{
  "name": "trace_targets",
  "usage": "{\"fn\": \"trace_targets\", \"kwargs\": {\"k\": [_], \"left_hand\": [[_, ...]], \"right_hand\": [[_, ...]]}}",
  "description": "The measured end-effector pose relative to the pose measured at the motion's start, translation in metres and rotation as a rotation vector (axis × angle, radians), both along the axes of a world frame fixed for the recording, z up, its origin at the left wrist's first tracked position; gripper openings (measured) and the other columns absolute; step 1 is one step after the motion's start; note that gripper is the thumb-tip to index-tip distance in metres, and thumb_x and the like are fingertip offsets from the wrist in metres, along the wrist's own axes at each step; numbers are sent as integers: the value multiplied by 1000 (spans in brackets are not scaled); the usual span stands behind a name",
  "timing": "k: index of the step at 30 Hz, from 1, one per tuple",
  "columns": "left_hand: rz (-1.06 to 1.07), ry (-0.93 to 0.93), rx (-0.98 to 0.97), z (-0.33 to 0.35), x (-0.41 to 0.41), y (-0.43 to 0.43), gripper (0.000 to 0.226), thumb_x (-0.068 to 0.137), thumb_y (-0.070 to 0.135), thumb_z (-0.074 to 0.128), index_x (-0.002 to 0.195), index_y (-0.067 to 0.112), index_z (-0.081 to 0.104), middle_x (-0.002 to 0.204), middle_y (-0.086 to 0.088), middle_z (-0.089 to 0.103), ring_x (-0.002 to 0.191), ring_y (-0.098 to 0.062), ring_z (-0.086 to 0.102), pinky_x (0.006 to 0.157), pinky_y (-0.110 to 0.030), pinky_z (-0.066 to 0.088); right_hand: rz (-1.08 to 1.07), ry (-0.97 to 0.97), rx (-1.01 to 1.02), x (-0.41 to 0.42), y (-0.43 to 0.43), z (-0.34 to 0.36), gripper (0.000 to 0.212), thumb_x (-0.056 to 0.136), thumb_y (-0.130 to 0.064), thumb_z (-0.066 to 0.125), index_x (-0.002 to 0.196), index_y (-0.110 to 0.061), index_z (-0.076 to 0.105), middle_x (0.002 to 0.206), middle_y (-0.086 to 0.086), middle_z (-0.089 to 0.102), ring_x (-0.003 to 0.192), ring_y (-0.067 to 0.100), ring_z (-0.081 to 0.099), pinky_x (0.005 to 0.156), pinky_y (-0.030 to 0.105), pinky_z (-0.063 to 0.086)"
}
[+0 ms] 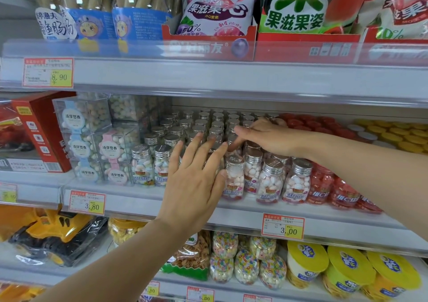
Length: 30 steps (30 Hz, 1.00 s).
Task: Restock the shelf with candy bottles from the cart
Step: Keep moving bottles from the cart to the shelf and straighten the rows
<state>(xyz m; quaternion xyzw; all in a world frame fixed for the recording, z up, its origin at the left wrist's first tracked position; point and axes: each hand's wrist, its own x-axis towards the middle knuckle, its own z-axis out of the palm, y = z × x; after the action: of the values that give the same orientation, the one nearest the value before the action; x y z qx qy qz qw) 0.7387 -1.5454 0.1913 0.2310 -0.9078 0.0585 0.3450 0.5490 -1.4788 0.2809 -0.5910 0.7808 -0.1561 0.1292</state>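
The candy bottles (234,176) stand packed to the front edge of the shelf (208,211). The left hand (194,179) is spread flat before them, and the right hand (261,134) lies straight-fingered on their caps. They look light, rigid, slick-sided and tippy, probably best pinched at the cap.

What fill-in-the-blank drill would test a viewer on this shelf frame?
The candy bottles have ____ caps.
The price tag lower left of them reads ____.
The vitamin bottles to their right are ____.
The left hand, fingers straight, grips ____.
Missing: silver; 3.80; red; nothing.
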Motion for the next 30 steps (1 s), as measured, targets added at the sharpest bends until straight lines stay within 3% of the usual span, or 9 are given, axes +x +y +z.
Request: {"fn": "trace_targets", "kwargs": {"k": [3,5,8,11,14,18,25,28,30], "left_hand": [[7,-7,-6,1,0,0,48,101,38,24,143,22,42,144,0,46,143,-23,25,118,-46,11],[8,-10,-11,1,0,1,47,101,38,25,142,23,43,143,0,46,143,-24,26,118,-46,11],[10,-3,-10,2,0,2,46,101,38,27,140,23,45,142,-1,47,142,-24,28,117,-46,11],[16,5,-4,2,-1,5,46,100,40,28,139,22,46,142,-2,47,142,-24,28,117,-46,12],[21,-6,-9,3,-2,8,44,100,40,34,137,23,48,142,-2,48,142,-24,29,117,-48,14],[23,-27,-9,3,-4,10,46,98,43,33,137,25,49,143,-3,47,142,-25,28,116,-49,15],[31,-43,-15,4,-6,13,44,95,43,35,132,26,51,142,-3,48,141,-26,31,115,-47,14],[30,-45,-20,6,-7,12,43,95,43,35,130,25,52,141,-3,49,141,-26,31,115,-49,16],[22,-27,-20,7,-7,12,43,96,43,34,129,23,52,139,-4,50,140,-27,32,114,-50,17]], "right_hand": [[58,-60,-53,-7,-6,-5,61,78,-83,21,98,-53,70,144,13,47,136,26,40,110,30,20],[106,-98,-170,-10,-5,-3,57,72,-86,34,93,-49,72,130,16,59,123,26,54,111,39,35],[57,106,-252,-9,7,5,49,69,-81,47,85,-41,70,119,-18,57,125,10,41,114,45,17],[-25,435,-259,-1,24,5,41,71,-74,53,78,-35,62,113,-18,50,119,8,35,101,37,13],[-62,575,-277,9,35,-1,52,66,-79,47,81,-32,63,110,-12,53,115,10,34,94,37,15],[-56,597,-344,13,45,-2,44,69,-71,47,88,-33,56,112,-9,51,117,12,33,95,36,13],[20,589,-240,7,65,-12,37,71,-69,59,89,-37,58,116,-11,45,124,11,27,102,39,6],[1,538,-317,7,61,-7,41,75,-71,48,89,-35,62,113,-13,51,121,10,33,100,40,11],[-2,523,-412,6,56,-3,32,80,-64,53,91,-35,63,102,-16,56,112,9,39,94,37,16]]}}
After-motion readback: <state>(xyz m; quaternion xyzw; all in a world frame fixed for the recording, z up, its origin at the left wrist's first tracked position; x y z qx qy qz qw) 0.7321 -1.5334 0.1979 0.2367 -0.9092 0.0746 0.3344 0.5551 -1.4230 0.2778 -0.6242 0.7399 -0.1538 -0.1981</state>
